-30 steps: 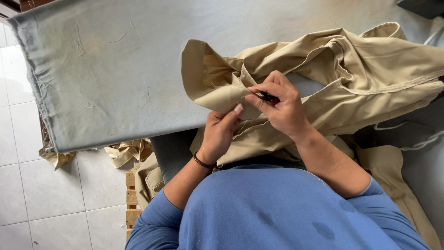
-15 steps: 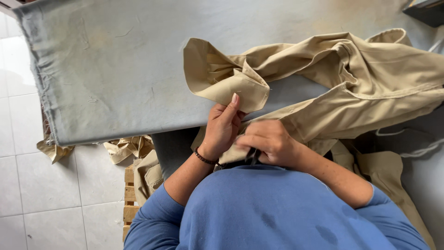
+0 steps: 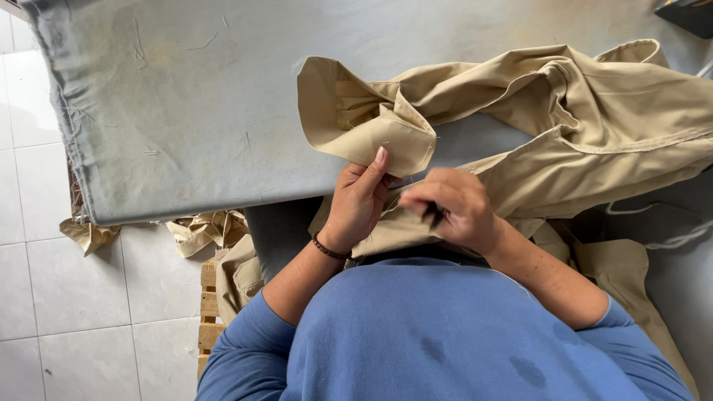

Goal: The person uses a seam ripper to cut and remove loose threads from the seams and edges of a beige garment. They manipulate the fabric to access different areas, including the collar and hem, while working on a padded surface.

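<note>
Fingers: our left hand (image 3: pixel 362 199) pinches one tan garment (image 3: pixel 564 141); thumb raised along its folded flap.
Surface: one grey surface (image 3: pixel 193 111) carries that garment.
Right hand: our right hand (image 3: pixel 449 212) clenched around one small dark tool (image 3: pixel 434 215).

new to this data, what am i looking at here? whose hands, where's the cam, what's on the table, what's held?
There is no machine here: a person works with two bare hands. The one picture comes from a camera worn on that person's head, looking straight down, so the blue sleeves at the bottom are their own arms. A table covered in grey cloth fills the top. On it lies a crumpled tan garment. The left hand, with a dark wristband, pinches a folded flap of it. The right hand is closed around a small dark tool; it is too blurred to tell its kind. Tan fabric scraps lie on the tiled floor.
</note>
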